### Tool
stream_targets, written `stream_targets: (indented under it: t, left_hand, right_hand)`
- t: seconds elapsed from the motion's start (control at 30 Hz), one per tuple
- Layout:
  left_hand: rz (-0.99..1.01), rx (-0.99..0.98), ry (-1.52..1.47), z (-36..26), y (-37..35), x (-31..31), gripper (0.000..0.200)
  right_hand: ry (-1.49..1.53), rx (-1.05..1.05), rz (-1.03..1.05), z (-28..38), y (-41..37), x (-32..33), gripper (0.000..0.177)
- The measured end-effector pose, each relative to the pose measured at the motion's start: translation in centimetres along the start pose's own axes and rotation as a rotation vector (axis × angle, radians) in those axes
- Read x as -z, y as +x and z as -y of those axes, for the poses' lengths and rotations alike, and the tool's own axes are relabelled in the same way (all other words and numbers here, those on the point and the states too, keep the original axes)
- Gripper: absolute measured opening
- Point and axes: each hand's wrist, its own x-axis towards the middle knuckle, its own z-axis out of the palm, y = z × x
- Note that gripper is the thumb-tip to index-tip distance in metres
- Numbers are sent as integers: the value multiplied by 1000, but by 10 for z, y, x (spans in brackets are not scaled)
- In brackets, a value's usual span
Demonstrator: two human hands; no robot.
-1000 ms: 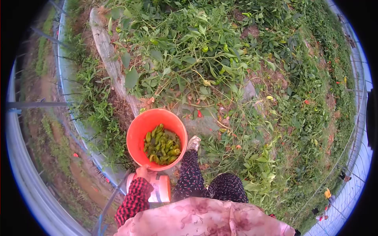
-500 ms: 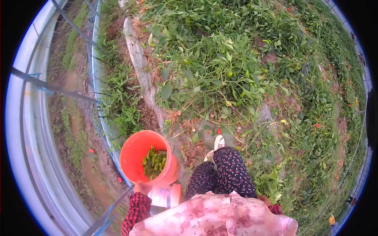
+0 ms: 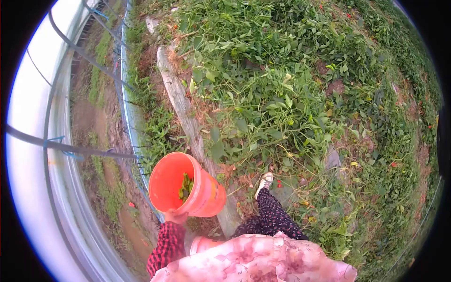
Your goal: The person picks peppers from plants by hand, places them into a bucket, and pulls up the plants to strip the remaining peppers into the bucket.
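My left hand [image 3: 176, 217] is closed on the near rim of an orange-red bucket [image 3: 209, 195], beside my left leg. The bucket leans, its mouth facing left and up toward me. Several green peppers [image 3: 186, 187] lie inside against its right wall; the rest of the inside is partly hidden. A red-and-black checked sleeve [image 3: 168, 244] covers my left arm. My right hand is out of sight, and a pink patterned apron [image 3: 244, 261] fills the bottom of the view.
Another orange-red container [image 3: 203, 244] shows partly behind the apron. Low pepper plants [image 3: 277, 108] spread ahead and to the right. A pale strip [image 3: 181, 101] runs along the row. Greenhouse bars [image 3: 94, 150] and plastic film stand at left. My shoe [image 3: 265, 181] is on the ground.
The bucket has risen off the container beneath it and tilted further, shifting slightly right with my left hand. My right hand has left the view. My leg and shoe have moved.
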Motion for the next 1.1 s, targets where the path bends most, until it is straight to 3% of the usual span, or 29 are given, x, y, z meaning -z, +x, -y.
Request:
stream_targets:
  t: [0.27, 0.47, 0.57, 0.67, 0.7, 0.87, 0.9, 0.97, 1.03, 1.07, 1.1]
  left_hand:
    - [-103, -58, 51, -74, 30, -130, 32]
    - [-52, -57, 123, -139, 66, -221, 32]
    - [-7, -134, 126, -158, 112, -265, 32]
    - [9, -155, 133, -179, 166, -315, 33]
    - [81, -135, 133, -187, 192, -322, 34]
    - [59, -186, 186, -209, 281, -366, 33]
    - [82, -214, 214, -207, 300, -368, 32]
    - [92, -146, 227, -206, 350, -364, 31]
    - [96, -97, 235, -192, 372, -367, 30]
    - [-3, -125, 224, -189, 371, -374, 30]
    - [-105, -157, 210, -181, 370, -373, 30]
  right_hand:
    - [41, -14, 47, 76, -14, -23, 19]
    - [108, -66, 101, 130, -31, -77, 20]
    - [183, -109, 103, 155, -38, -122, 20]
    - [260, -183, 92, 225, -62, -186, 20]
    - [260, -219, 85, 248, -72, -194, 20]
    - [371, -390, -14, 335, -126, -239, 21]
    - [396, -419, -39, 244, -130, -241, 21]
    - [153, -274, 43, 214, -94, -239, 24]
    - [278, -293, -174, 276, -59, -244, 27]
    - [139, -199, -89, 300, -32, -239, 31]
    - [208, -117, -66, 325, -2, -238, 34]
